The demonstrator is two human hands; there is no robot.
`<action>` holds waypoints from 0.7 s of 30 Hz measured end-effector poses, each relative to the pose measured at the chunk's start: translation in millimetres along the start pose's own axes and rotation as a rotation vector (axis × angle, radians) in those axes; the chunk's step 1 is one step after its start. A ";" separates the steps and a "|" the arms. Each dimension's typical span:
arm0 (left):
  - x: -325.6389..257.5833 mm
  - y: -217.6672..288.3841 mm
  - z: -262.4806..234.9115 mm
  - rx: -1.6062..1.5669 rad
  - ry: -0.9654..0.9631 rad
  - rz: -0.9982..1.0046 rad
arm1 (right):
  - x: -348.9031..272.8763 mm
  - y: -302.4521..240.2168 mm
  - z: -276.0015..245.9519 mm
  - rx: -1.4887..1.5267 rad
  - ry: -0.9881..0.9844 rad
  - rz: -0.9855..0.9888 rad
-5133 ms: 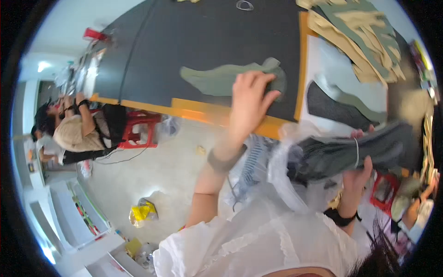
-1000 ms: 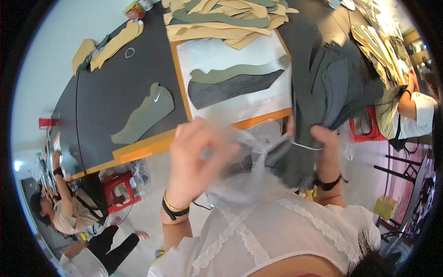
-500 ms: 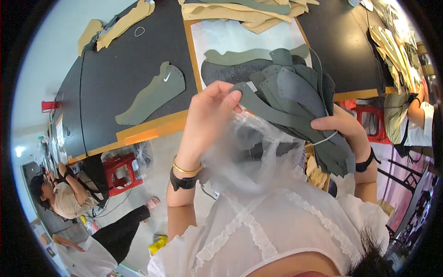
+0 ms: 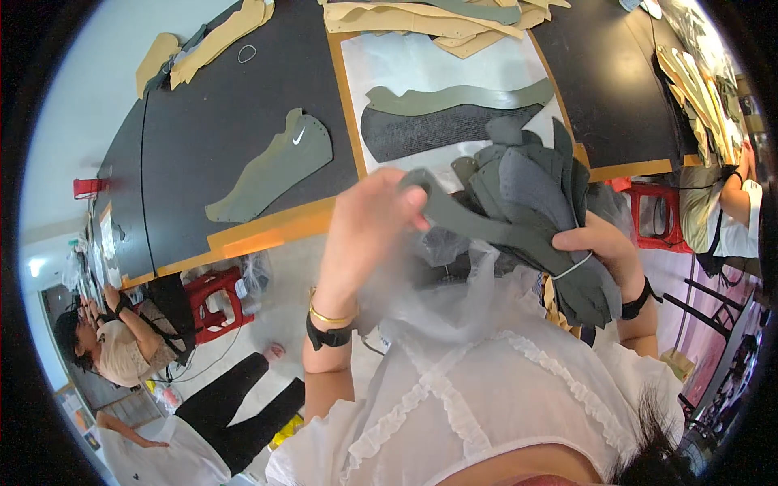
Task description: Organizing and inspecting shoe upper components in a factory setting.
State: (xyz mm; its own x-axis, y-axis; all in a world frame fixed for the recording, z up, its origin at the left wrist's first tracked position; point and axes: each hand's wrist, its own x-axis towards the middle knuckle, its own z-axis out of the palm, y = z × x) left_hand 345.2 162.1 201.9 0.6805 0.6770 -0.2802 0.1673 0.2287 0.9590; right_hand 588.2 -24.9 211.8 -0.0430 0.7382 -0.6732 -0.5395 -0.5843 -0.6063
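My right hand grips a thick bundle of dark green shoe upper pieces, its thumb on the front. A white elastic band crosses the lower part of the bundle. Between thumb and fingers, my left hand pinches the end of one curved green strip that fans out from it. Beyond, an olive curved piece and a black textured piece lie on a white sheet. Left of them on the black table rests a green upper piece with a small white mark.
Tan pieces lie piled at the table's far side, with more tan pieces at the right. A loose band sits at the far left. Red stools and other people are beside the table. Clear plastic hangs below my hands.
Both hands and the bundle have come slightly down toward me, uncovering more of the pieces on the white sheet. The strip's end stays in my left hand. A person at lower left has shifted.
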 end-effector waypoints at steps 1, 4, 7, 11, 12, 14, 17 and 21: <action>-3.2 4.2 2.0 0.043 -0.031 -0.005 | -0.8 3.0 1.3 -0.024 0.013 -0.037; -8.6 5.7 3.2 -0.012 0.031 0.038 | -2.0 5.9 1.7 -0.103 0.042 -0.120; 1.1 -4.9 -16.6 -0.035 0.082 0.060 | -16.1 -12.9 24.8 0.112 0.156 -0.130; 2.4 -1.2 -38.5 -0.275 0.463 0.238 | -13.4 -7.1 2.7 0.011 0.205 -0.119; -1.8 -0.6 -57.9 -0.366 0.536 0.360 | -13.8 -2.2 -5.9 0.008 0.192 -0.122; -12.9 -0.1 -99.1 -0.477 0.726 0.556 | -17.2 9.6 -28.3 -0.120 0.254 -0.150; -41.4 1.1 -137.4 -0.483 0.850 0.730 | -37.3 9.2 -28.3 -0.008 0.398 -0.247; -63.4 9.5 -140.0 -0.456 0.913 0.875 | -31.6 6.8 -20.8 0.034 0.457 -0.482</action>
State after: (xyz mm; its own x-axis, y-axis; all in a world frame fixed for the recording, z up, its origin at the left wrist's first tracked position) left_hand 203.8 219.2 222.9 -0.3048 0.8994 0.3135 -0.4469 -0.4257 0.7868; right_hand 603.4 -59.2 220.2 0.5665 0.6929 -0.4461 -0.4354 -0.2079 -0.8759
